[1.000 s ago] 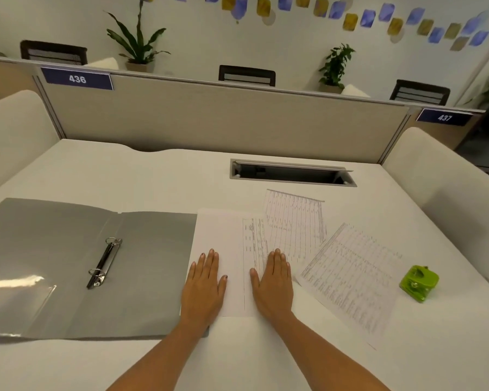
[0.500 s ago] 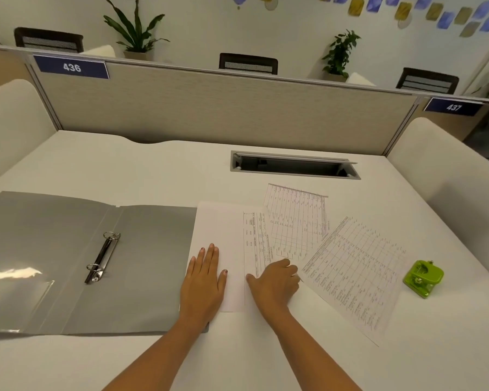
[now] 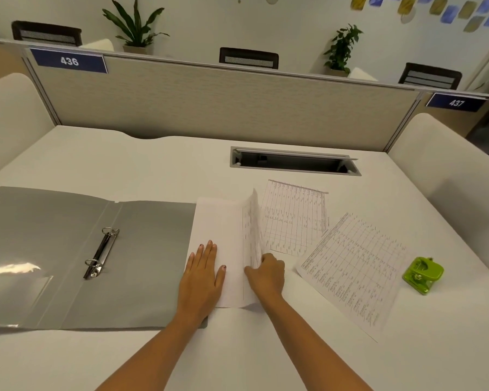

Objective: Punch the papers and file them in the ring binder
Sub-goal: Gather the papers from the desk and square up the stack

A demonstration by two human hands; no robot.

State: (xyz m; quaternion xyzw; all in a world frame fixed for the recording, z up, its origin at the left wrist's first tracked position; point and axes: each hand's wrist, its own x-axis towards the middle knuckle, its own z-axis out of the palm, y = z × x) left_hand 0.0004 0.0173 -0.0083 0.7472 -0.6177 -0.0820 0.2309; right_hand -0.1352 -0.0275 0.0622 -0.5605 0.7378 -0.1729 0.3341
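Observation:
An open grey ring binder point(image 3: 141, 249) lies flat at the left, its metal rings point(image 3: 100, 253) showing in the middle. A folded white sheet point(image 3: 223, 221) overlaps the binder's right edge. My left hand point(image 3: 202, 273) presses flat on this sheet. My right hand point(image 3: 267, 273) pinches the sheet's right edge and lifts that flap upright. Two printed table sheets lie to the right, one behind point(image 3: 295, 215) and one nearer point(image 3: 350, 266). A green hole punch point(image 3: 422, 273) sits at the far right.
A cable slot point(image 3: 294, 162) is cut into the white desk point(image 3: 153, 165) behind the papers. A beige partition point(image 3: 209, 103) closes the far side, and padded side panels stand left and right.
My right hand went from lying flat to curling round the sheet's right edge and has raised that flap upright. My left hand stays pressed on the sheet.

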